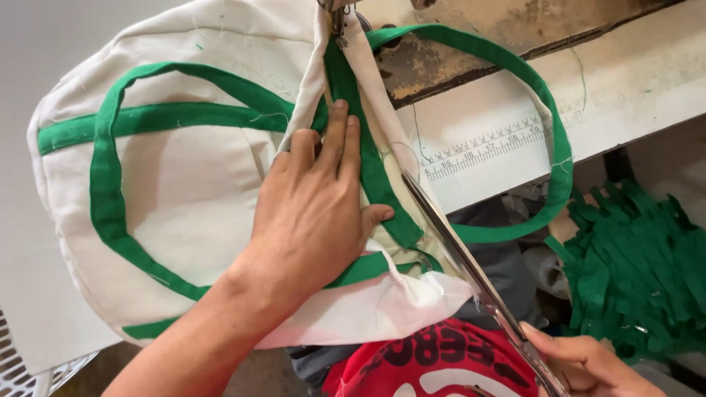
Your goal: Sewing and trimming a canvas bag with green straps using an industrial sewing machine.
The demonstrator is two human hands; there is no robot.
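Pressed flat, palm down with fingers spread, the left hand (316, 213) grasps nothing; it pins the cream canvas bag with green strap trim (169, 191) against the worn white sewing-table top (632, 81), two fingertips lying along the green binding strip (368, 158) that runs up toward the sewing-machine needle area (337, 18) at the top edge; the right hand (588, 364), low at the frame's corner, is clenched around the handles of long steel scissors (463, 261), whose blades reach up and left to touch the bag just beside the binding; whether the blades are parted I cannot tell. A green loop handle (548, 147) arcs over a printed ruler strip (485, 151) on the table; a heap of green strap offcuts (640, 272) lies below at right. Judging by the scissors' angle, a clean snip calls for keeping the cloth taut under the flat hand, tips close to the seam, and fingers well back from the blades.
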